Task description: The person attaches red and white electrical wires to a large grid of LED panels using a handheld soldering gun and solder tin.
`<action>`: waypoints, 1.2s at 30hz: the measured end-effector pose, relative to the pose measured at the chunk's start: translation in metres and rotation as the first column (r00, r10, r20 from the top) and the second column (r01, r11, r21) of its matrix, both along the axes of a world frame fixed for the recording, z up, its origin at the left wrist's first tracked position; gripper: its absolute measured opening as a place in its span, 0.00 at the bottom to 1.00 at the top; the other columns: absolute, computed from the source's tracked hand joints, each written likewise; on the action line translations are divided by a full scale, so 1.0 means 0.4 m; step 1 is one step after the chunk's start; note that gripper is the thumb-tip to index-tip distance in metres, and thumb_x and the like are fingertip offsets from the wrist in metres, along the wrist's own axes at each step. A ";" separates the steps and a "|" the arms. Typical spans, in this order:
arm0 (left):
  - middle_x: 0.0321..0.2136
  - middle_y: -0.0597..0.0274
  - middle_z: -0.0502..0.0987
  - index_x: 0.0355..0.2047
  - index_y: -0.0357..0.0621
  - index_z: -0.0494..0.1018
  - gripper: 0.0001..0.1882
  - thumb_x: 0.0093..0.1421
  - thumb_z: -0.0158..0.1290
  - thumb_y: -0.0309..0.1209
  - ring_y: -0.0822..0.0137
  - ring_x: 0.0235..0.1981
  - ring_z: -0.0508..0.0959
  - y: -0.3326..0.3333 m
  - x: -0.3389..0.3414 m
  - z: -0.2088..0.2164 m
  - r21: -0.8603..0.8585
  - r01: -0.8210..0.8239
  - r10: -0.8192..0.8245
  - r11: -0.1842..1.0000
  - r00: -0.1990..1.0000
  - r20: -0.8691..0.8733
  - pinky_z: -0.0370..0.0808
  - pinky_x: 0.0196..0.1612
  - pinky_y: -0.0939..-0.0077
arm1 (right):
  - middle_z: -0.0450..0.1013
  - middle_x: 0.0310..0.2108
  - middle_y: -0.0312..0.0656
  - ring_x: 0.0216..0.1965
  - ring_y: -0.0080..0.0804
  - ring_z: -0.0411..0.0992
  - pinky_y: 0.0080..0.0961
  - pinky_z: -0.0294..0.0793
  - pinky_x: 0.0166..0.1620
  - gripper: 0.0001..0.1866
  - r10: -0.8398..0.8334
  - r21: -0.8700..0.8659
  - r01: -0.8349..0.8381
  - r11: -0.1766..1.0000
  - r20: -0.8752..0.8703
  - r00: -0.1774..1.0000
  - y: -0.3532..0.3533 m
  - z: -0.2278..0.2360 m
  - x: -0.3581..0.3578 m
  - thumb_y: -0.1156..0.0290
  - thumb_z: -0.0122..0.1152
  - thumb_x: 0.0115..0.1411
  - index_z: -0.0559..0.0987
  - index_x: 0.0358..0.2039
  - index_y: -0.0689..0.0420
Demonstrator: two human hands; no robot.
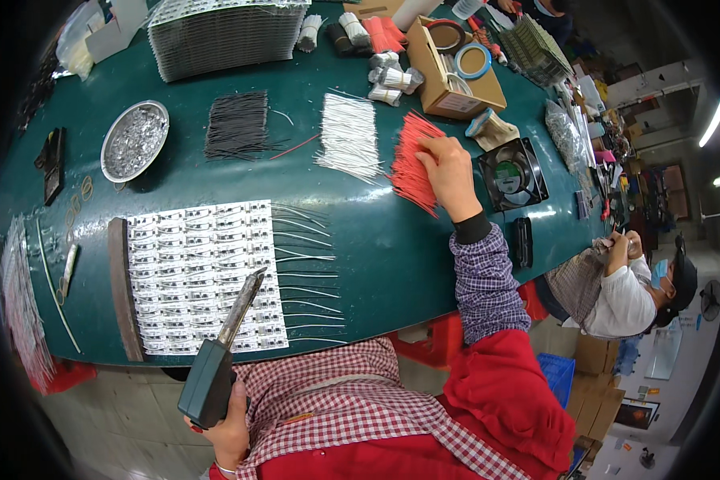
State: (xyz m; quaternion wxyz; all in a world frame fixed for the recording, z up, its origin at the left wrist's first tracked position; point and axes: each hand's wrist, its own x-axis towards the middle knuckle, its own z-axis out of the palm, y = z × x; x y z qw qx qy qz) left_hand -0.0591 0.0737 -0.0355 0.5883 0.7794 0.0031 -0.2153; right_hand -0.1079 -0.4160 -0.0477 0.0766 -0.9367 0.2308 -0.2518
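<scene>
My left hand (230,432) is wrapped round the dark handle of a soldering iron (208,384), near the table's front edge. Its metal tip points up and lies over a panel of small white circuit boards (200,280). Black and white wires stick out from the panel's right side. At the right, my right hand (452,172) rests on a pile of red wires (412,180), thumb and fingers pinched together on them. How many wires are between the fingertips is hidden. Left of that pile lie white wires (350,136) and black wires (238,124).
A metal bowl (115,152) of silvery scraps stands at the left. A dark bar (126,288) runs along the panel's left edge. A black fan (510,172) and a cardboard box (448,98) with tape rolls stand right. Stacked panels (228,48) are behind. A co-worker (628,296) sits right.
</scene>
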 end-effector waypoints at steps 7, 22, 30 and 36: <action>0.29 0.59 0.77 0.41 0.30 0.75 0.13 0.57 0.63 0.22 0.72 0.26 0.75 -0.023 -0.004 0.007 0.038 -0.016 0.014 0.999 0.998 0.063 0.70 0.30 0.76 | 0.75 0.33 0.46 0.42 0.47 0.71 0.40 0.72 0.45 0.05 0.030 -0.038 -0.035 0.999 -0.108 0.994 0.005 0.003 0.015 0.77 0.64 0.52 0.81 0.32 0.60; 0.21 0.63 0.74 0.48 0.30 0.74 0.16 0.62 0.57 0.26 0.75 0.21 0.71 -0.037 0.009 0.013 0.063 0.042 -0.049 0.997 0.992 0.120 0.66 0.25 0.78 | 0.76 0.32 0.48 0.37 0.49 0.74 0.40 0.73 0.41 0.05 0.048 0.043 -0.045 0.998 -0.071 0.996 0.007 0.028 0.006 0.77 0.64 0.53 0.79 0.32 0.61; 0.22 0.62 0.73 0.49 0.30 0.72 0.16 0.62 0.56 0.24 0.75 0.19 0.68 -0.040 0.017 0.021 0.073 0.051 -0.056 0.996 0.996 0.069 0.65 0.24 0.78 | 0.73 0.33 0.48 0.38 0.49 0.73 0.41 0.74 0.41 0.04 0.076 -0.001 -0.076 0.997 0.018 0.997 0.018 0.027 -0.006 0.79 0.60 0.56 0.78 0.33 0.60; 0.23 0.63 0.73 0.50 0.30 0.72 0.16 0.62 0.55 0.23 0.75 0.19 0.67 -0.036 0.031 -0.002 -0.030 0.004 -0.002 1.000 0.996 0.084 0.64 0.25 0.78 | 0.71 0.36 0.46 0.40 0.48 0.73 0.40 0.74 0.40 0.11 0.096 -0.126 -0.100 0.987 -0.041 0.995 0.016 0.089 -0.012 0.83 0.53 0.54 0.76 0.37 0.60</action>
